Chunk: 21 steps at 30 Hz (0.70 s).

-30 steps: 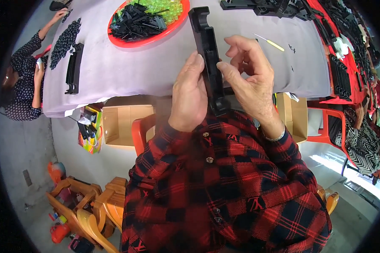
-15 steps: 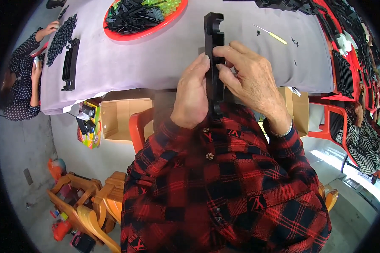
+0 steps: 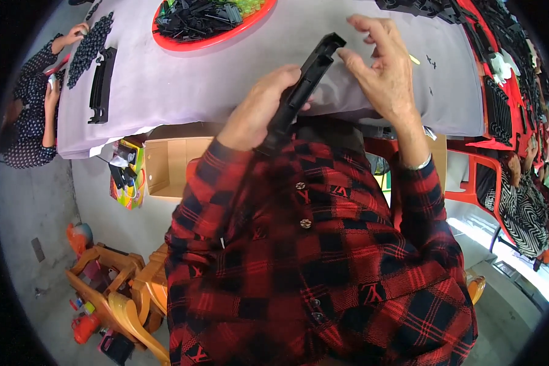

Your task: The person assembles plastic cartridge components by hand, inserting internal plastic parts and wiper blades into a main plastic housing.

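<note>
A long black plastic part (image 3: 310, 78) with a channel along it slants over the near edge of the table, its far end tipped to the right. My left hand (image 3: 256, 108) is wrapped round its middle. To the right of that far end, my right hand (image 3: 387, 76) is raised with fingers apart and nothing in it. Behind that hand, a bit of a tool's yellow handle (image 3: 415, 60) shows on the cloth, and small black scraps (image 3: 431, 62) lie beside it.
A red tray (image 3: 195, 46) of thin black pieces stands at the back. On the left lie a similar black part (image 3: 102, 85) and a heap of small black pieces (image 3: 91, 52), where another person's hand (image 3: 76, 33) works. Stacked black parts (image 3: 499, 113) line the right edge.
My right hand has come off the black part and moved up and right, its fingers spreading. The part, still in my left hand, has tilted from upright to slanting right.
</note>
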Each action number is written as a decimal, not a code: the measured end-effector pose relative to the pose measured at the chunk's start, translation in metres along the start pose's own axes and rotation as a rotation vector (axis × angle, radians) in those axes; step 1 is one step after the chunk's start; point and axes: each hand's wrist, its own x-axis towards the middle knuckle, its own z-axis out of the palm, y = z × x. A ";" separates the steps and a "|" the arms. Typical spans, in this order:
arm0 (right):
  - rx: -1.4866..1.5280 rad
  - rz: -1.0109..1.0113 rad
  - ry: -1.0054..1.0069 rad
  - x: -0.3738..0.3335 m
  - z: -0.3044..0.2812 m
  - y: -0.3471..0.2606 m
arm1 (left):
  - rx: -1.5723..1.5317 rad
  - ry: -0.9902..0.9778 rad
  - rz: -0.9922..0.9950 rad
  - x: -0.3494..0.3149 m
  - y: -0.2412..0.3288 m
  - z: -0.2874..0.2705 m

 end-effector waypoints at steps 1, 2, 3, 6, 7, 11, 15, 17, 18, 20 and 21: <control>-0.042 -0.073 -0.052 0.005 0.000 0.003 | 0.070 -0.047 -0.020 0.000 0.007 -0.004; -0.084 -0.147 -0.104 0.009 -0.001 0.007 | 0.140 -0.095 -0.041 0.000 0.014 -0.007; 0.010 -0.180 -0.270 0.015 -0.004 0.020 | 0.162 -0.112 -0.058 0.002 0.016 -0.010; 0.200 -0.054 -0.503 0.016 0.001 0.038 | 0.326 -0.226 -0.071 0.015 0.023 -0.013; 0.201 -0.054 -0.505 0.016 0.000 0.040 | 0.349 -0.211 -0.124 0.015 0.027 -0.010; 0.221 0.146 -0.727 0.011 0.000 0.037 | 0.374 -0.294 -0.143 0.030 0.025 -0.018; 0.164 0.315 -0.690 -0.003 0.004 0.036 | 0.916 -0.140 0.264 0.033 0.030 -0.028; 0.158 0.284 -0.638 -0.007 0.007 0.037 | 1.002 -0.097 0.281 0.028 0.033 -0.031; 0.150 0.257 -0.588 -0.008 0.008 0.037 | 1.053 -0.046 0.393 0.026 0.031 -0.032; 0.130 0.279 -0.598 -0.009 0.009 0.032 | 1.103 0.009 0.506 0.020 0.027 -0.033; 0.108 0.304 -0.609 -0.009 0.009 0.032 | 1.057 0.085 0.529 0.015 0.026 -0.030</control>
